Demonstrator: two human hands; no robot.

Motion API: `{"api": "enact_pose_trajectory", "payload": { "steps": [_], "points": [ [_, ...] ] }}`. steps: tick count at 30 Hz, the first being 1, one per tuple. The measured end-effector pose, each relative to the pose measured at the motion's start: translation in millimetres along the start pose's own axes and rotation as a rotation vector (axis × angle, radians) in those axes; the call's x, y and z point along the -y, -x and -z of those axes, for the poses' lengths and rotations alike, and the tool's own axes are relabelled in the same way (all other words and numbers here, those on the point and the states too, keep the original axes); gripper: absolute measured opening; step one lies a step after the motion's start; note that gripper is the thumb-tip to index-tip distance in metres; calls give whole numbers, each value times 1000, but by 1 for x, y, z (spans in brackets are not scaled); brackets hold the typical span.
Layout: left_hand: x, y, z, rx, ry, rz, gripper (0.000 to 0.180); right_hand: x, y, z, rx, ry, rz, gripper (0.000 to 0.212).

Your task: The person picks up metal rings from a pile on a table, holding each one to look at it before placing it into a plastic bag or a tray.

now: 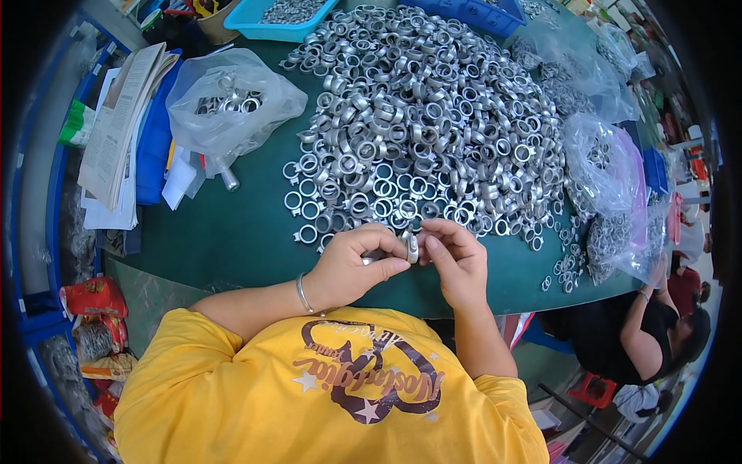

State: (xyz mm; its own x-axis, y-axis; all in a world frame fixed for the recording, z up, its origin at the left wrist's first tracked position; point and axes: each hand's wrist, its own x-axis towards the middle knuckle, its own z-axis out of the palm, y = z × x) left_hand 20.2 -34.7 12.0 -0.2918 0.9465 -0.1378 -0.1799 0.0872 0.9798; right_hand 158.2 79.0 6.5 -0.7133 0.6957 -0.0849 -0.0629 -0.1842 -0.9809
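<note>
Between my two hands, at the near edge of a big heap of metal rings (433, 116), is one silver metal ring (413, 249) standing on edge. My left hand (359, 259) pinches it between thumb and fingers; more metal shows within the curled palm. My right hand (456, 259) is close on the ring's other side, thumb and fingertips drawn together. Whether those fingertips touch the ring or hold a small part I cannot make out. The heaped rings have small side lugs, and several lie just beyond my fingers.
A green table (209, 240) carries the heap. On the left are a clear bag of rings (232, 116) and stacked papers (124, 131). A light-blue tray (278, 29) and a blue bin (495, 15) stand at the back. Plastic bags (610, 162) line the right; a co-worker (653, 332) sits beyond.
</note>
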Motion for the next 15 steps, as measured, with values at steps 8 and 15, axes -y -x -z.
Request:
{"api": "enact_pose_trajectory", "payload": {
  "steps": [8,15],
  "points": [
    [1,4,-4,-27,-389,-440,11,0,7,7,211,-214,-219,22],
    [9,12,-20,-174,-289,-217,11,-15,14,21,276,-494,29,31]
  ]
}}
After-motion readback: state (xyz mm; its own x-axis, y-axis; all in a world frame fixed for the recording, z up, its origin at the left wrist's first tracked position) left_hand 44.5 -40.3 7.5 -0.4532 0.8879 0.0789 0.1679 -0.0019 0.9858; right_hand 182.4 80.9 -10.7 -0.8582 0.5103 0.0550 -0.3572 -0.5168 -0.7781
